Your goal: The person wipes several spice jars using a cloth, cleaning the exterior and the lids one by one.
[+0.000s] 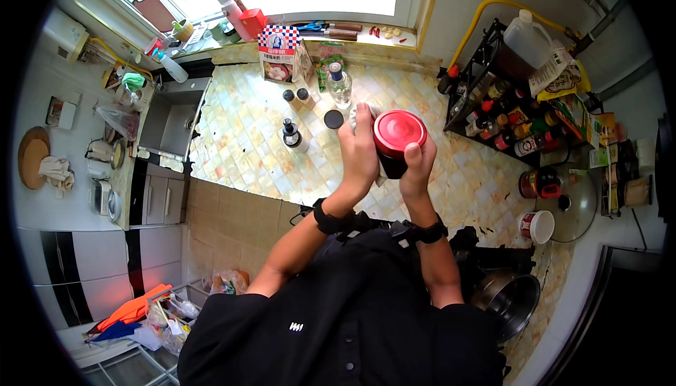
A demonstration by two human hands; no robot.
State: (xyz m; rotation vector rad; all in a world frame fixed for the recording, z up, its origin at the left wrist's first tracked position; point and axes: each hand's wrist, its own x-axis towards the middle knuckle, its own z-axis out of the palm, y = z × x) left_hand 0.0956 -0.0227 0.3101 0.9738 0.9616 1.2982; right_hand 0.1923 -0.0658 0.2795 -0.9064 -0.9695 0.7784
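Observation:
A dark jar with a red lid (400, 130) is held up over the tiled-pattern counter (237, 137), its lid facing me. My right hand (420, 167) grips the jar from the right, thumb at the lid's edge. From the left, my left hand (360, 156) presses a whitish cloth (376, 111) against the jar's side; the hand covers most of the cloth. Left of my left hand stands a small container with a black lid (333, 119). Behind it are a clear glass bottle (339, 90) and two small dark-capped bottles (296, 98). A black-topped bottle (293, 136) stands nearer me.
A checkered flour bag (279, 54) stands by the window ledge, where knives (340, 30) and scissors (311, 26) lie. At right is a black rack (478, 85) of sauce bottles, with a glass lid (575, 206) and a metal pot (509, 304) nearer. A sink (171, 116) is at left.

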